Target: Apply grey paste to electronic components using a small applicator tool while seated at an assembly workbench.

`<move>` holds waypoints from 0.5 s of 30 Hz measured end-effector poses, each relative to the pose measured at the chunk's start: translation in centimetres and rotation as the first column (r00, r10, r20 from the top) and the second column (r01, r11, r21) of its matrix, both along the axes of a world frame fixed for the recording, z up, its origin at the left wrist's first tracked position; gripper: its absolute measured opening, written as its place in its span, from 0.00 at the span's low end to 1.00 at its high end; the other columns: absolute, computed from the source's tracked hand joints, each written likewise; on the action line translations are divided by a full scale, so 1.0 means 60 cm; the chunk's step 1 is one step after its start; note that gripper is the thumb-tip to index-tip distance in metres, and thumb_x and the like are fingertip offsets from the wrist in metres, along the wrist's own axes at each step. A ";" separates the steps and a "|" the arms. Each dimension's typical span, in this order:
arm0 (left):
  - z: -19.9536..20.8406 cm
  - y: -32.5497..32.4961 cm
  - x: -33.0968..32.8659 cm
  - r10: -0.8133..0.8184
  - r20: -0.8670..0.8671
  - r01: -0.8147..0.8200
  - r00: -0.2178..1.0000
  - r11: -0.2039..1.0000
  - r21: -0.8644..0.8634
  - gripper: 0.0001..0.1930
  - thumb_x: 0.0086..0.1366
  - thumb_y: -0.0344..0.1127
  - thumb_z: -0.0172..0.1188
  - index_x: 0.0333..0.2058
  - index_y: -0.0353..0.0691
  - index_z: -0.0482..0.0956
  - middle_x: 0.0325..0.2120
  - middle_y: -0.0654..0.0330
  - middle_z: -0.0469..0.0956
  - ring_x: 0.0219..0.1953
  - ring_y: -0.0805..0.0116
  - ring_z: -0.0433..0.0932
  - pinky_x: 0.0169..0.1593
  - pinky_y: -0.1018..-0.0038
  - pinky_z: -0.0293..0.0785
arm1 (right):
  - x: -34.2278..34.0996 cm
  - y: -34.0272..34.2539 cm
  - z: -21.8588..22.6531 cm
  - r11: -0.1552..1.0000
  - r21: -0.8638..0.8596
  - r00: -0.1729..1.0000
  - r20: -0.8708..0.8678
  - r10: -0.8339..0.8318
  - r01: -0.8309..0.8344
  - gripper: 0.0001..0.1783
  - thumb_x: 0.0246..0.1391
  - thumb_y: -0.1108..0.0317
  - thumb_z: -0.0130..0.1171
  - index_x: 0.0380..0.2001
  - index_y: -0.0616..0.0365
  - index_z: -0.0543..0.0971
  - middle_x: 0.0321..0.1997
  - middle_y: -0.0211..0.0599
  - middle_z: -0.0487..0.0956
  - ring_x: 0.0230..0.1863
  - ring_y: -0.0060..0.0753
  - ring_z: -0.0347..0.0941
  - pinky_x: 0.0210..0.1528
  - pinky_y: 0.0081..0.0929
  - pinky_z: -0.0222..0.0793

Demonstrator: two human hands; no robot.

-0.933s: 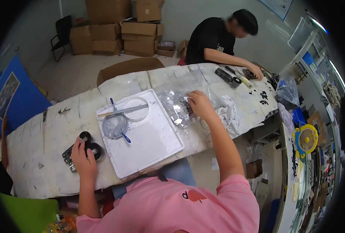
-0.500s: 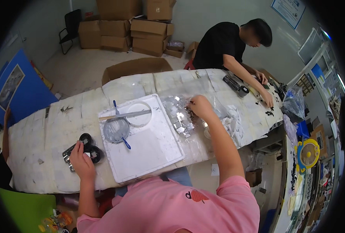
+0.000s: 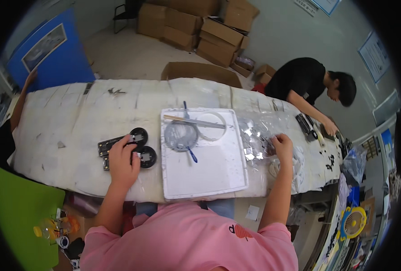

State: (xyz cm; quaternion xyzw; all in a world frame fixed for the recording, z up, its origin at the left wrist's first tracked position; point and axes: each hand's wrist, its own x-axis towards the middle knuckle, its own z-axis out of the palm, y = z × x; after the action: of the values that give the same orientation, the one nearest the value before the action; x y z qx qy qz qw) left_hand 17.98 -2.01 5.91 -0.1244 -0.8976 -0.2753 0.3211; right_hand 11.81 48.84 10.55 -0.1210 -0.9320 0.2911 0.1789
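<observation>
Left hand lies flat, fingers spread, on black round-ended parts left of white tray. Right hand curls into clear plastic bags right of tray; grip unclear. Far end: another person bent over table.

The tray is white, the round parts black, the sieve grey with a blue handle, the counter off-white.
</observation>
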 end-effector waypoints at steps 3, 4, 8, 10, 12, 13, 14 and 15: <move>0.010 -0.006 0.009 -0.036 0.049 0.034 0.998 0.998 0.057 0.09 0.56 0.29 0.57 0.37 0.37 0.76 0.52 0.48 0.71 0.51 0.47 0.70 0.55 0.57 0.63 | 0.004 -0.005 -0.005 0.993 -0.098 0.996 0.069 -0.060 0.066 0.09 0.52 0.68 0.61 0.30 0.66 0.80 0.24 0.34 0.79 0.21 0.24 0.71 0.27 0.25 0.66; 0.014 -0.008 0.010 -0.054 0.057 0.050 0.997 0.996 0.073 0.09 0.57 0.29 0.57 0.38 0.38 0.77 0.52 0.47 0.71 0.51 0.47 0.70 0.55 0.57 0.63 | 0.006 -0.012 -0.002 0.988 -0.124 0.995 -0.036 -0.094 0.089 0.09 0.52 0.68 0.61 0.31 0.66 0.80 0.24 0.34 0.79 0.22 0.23 0.72 0.27 0.24 0.67; 0.017 -0.021 0.022 -0.134 0.139 0.124 0.981 0.989 0.076 0.11 0.57 0.32 0.61 0.40 0.39 0.79 0.56 0.47 0.68 0.56 0.46 0.67 0.59 0.58 0.61 | 0.035 -0.098 0.044 0.921 -0.387 0.965 -0.255 -0.058 -0.047 0.07 0.54 0.72 0.61 0.34 0.64 0.79 0.26 0.35 0.80 0.23 0.23 0.74 0.26 0.21 0.69; 0.022 -0.028 0.029 -0.152 0.155 0.138 0.976 0.986 0.094 0.12 0.56 0.33 0.62 0.40 0.39 0.79 0.57 0.48 0.68 0.57 0.47 0.66 0.59 0.59 0.61 | 0.062 -0.209 0.086 0.748 -0.581 0.939 -0.298 0.172 -0.322 0.03 0.52 0.77 0.60 0.32 0.62 0.79 0.28 0.35 0.80 0.24 0.25 0.75 0.27 0.20 0.70; 0.020 -0.036 0.030 -0.173 0.167 0.155 0.971 0.981 0.115 0.13 0.56 0.33 0.63 0.40 0.39 0.79 0.57 0.48 0.67 0.58 0.47 0.66 0.60 0.59 0.60 | 0.088 -0.324 0.099 0.522 -0.721 0.857 -0.197 0.477 -0.456 0.05 0.51 0.82 0.59 0.33 0.65 0.78 0.30 0.38 0.79 0.29 0.30 0.79 0.31 0.23 0.76; 0.021 -0.039 0.027 -0.213 0.164 0.195 0.963 0.973 0.120 0.13 0.55 0.33 0.64 0.40 0.39 0.79 0.58 0.49 0.67 0.59 0.47 0.65 0.60 0.59 0.60 | 0.093 -0.364 0.089 0.509 -0.677 0.758 -0.111 0.642 -0.531 0.06 0.51 0.82 0.59 0.34 0.66 0.78 0.33 0.38 0.79 0.30 0.32 0.80 0.34 0.26 0.77; 0.023 -0.043 0.025 -0.250 0.162 0.232 0.955 0.965 0.124 0.13 0.55 0.33 0.65 0.40 0.39 0.79 0.58 0.49 0.67 0.59 0.48 0.65 0.61 0.60 0.60 | 0.098 -0.412 0.085 0.444 -0.651 0.665 -0.128 0.736 -0.616 0.08 0.50 0.80 0.62 0.35 0.66 0.78 0.35 0.38 0.79 0.32 0.29 0.79 0.35 0.25 0.77; 0.020 -0.049 0.022 -0.246 0.164 0.227 0.955 0.965 0.129 0.13 0.55 0.33 0.65 0.40 0.39 0.79 0.58 0.49 0.67 0.59 0.48 0.65 0.61 0.60 0.60 | 0.095 -0.452 0.094 0.513 -0.326 0.562 -0.072 0.824 -0.794 0.08 0.50 0.78 0.64 0.36 0.65 0.79 0.34 0.38 0.79 0.35 0.27 0.78 0.35 0.23 0.75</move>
State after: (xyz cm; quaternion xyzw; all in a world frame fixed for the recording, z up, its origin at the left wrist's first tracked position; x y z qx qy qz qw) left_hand 19.31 -4.98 7.12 -0.1882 -0.8849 -0.3704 0.2103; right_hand 17.50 21.74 16.21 0.2865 -0.8266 0.4825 -0.0426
